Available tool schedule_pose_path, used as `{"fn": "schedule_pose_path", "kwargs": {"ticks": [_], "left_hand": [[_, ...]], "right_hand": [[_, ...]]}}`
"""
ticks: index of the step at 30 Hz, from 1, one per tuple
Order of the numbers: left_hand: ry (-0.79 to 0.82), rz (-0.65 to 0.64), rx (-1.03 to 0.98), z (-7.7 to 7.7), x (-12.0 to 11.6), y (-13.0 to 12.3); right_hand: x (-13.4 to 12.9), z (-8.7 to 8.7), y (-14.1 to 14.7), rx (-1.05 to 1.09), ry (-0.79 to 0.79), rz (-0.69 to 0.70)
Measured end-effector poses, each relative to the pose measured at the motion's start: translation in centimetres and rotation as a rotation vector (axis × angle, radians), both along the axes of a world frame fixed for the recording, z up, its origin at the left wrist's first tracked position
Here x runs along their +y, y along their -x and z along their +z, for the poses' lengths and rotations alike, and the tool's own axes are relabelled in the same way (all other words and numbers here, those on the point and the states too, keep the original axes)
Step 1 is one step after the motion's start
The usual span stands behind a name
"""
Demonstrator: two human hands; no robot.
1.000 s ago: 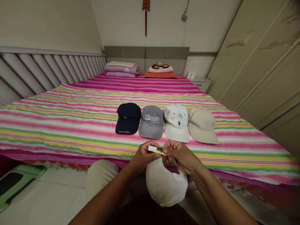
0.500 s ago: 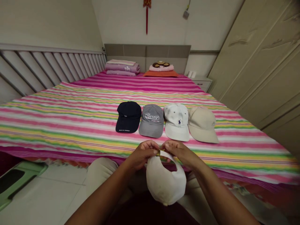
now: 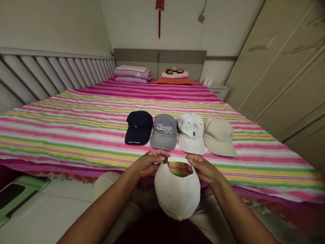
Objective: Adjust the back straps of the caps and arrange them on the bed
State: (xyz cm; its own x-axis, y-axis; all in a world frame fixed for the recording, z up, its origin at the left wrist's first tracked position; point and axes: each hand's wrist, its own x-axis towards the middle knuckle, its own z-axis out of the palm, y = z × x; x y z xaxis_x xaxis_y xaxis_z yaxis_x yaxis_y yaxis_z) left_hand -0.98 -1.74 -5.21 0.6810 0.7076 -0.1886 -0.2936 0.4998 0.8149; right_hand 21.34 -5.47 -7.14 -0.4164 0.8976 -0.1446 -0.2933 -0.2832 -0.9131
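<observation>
White baseball cap (image 3: 177, 195) directly between both hands and just below the fingers, rear opening up, crown (image 3: 175, 200) hanging toward the lap. Long axis: strap (image 3: 177, 158) to top button (image 3: 179, 218), running from the fingertips back toward the body. Strap square to that axis, left to right, spanning the gap between the two sets of fingers. Neither hand clearly nearer: left hand (image 3: 149, 163) at the strap's left end, right hand (image 3: 203, 170) at its right end, about equal reach. Left-hand fingers (image 3: 162, 156) curled closed over the band edge; right-hand fingers (image 3: 191, 160) closed on the band's right side. Thumbs hidden, grip force impossible to judge. Bill out of sight behind the crown. Ahead of the fingers, on a striped bedspread (image 3: 76, 135): navy cap (image 3: 138, 128), grey "Always" cap (image 3: 164, 132), white cap with navy logo (image 3: 191, 134), beige cap (image 3: 219, 137), side by side in a row, bills toward the fingers. Below the left hand, beige trouser knee (image 3: 106, 183).
</observation>
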Motion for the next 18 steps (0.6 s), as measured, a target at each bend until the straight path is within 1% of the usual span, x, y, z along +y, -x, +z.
{"fn": "schedule_pose_path", "kwargs": {"ticks": [3,7,9,11,12,13,14,17,18], "left_hand": [[0.014,-0.070,0.082,0.2,0.3,0.0],[0.093,-0.116,0.147,0.1,0.6,0.0],[0.076,-0.150,0.194,-0.1,0.7,0.0],[0.026,-0.200,0.239,-0.4,0.4,0.0],[0.000,-0.204,0.260,-0.6,0.2,-0.1],[-0.032,-0.179,0.279,-0.7,-0.2,-0.2],[-0.073,-0.119,0.296,-0.8,-0.7,-0.4],[-0.280,0.172,0.348,-0.6,-2.3,-0.9],[-0.335,0.243,0.359,-0.4,-2.7,-1.1]], "right_hand": [[0.2,0.8,-0.3,0.022,-0.007,-0.054],[0.1,1.1,-0.7,0.015,0.008,-0.059],[0.1,1.0,-0.7,0.005,0.024,-0.051],[0.0,0.8,-0.7,-0.008,0.042,-0.043],[0.0,0.8,-0.7,-0.016,0.051,-0.039],[-0.1,0.8,-0.7,-0.027,0.060,-0.034],[-0.1,0.7,-0.8,-0.039,0.067,-0.027],[-0.2,0.9,-1.0,-0.088,0.073,0.013],[-0.3,1.0,-1.1,-0.106,0.068,0.033]]}}
